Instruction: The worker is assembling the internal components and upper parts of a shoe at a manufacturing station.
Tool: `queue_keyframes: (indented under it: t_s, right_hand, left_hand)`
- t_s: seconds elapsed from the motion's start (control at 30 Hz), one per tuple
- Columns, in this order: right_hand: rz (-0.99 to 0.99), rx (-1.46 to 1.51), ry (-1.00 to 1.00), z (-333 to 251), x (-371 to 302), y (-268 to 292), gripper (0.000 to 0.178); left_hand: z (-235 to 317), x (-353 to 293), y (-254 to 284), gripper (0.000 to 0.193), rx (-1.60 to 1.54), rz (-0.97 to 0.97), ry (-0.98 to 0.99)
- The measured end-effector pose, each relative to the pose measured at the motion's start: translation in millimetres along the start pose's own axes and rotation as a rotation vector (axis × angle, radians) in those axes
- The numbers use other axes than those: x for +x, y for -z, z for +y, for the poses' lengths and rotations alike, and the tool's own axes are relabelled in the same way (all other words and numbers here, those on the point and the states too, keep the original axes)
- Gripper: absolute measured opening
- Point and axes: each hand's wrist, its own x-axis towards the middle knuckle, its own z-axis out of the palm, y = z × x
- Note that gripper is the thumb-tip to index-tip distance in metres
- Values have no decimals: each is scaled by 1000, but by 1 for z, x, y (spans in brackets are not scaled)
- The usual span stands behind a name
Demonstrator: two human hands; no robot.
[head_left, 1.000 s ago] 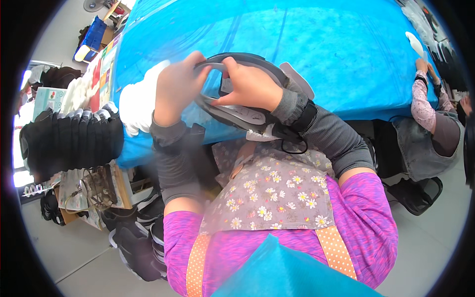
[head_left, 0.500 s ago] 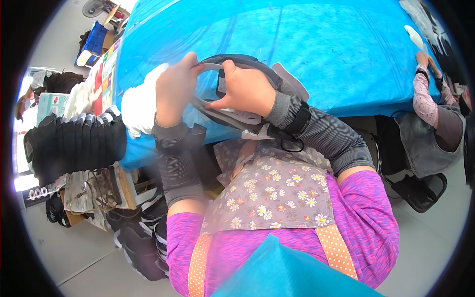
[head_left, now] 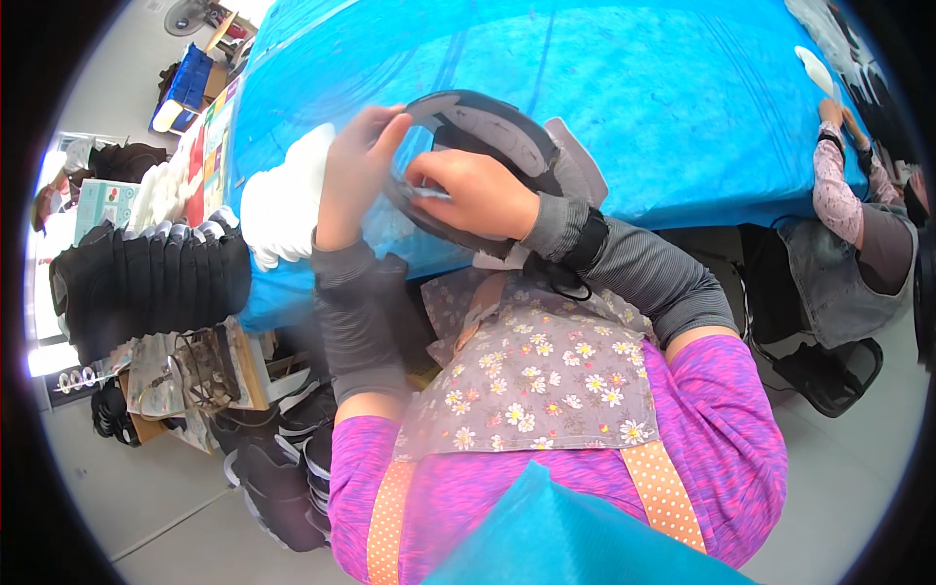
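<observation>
At the table's (head_left: 663, 117) near edge, the left hand (head_left: 357, 175) pinches the dark piece (head_left: 502, 135) by its left rim while the right hand (head_left: 478, 195) curls at its opening, grasp unclear, apparently working that rim, the next move calling for a steady left grip.

A blue-covered desk (head_left: 673, 117) is filling the far middle; grey floor (head_left: 829, 463) is spreading nearer, a black chair (head_left: 814, 380) is standing right, and white light (head_left: 46, 359) is glowing left.
</observation>
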Motion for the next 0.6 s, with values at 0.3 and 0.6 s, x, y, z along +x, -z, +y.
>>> queue_keyframes:
  t_s: [0.3,0.6]
  right_hand:
    - [243,246,-216,16,-5,-18,19]
    - [281,92,-151,27,0,-23,22]
  left_hand:
    - [-8,-17,-50,60,-826,47,28]
    - [-6,-11,-73,58,-889,216,50]
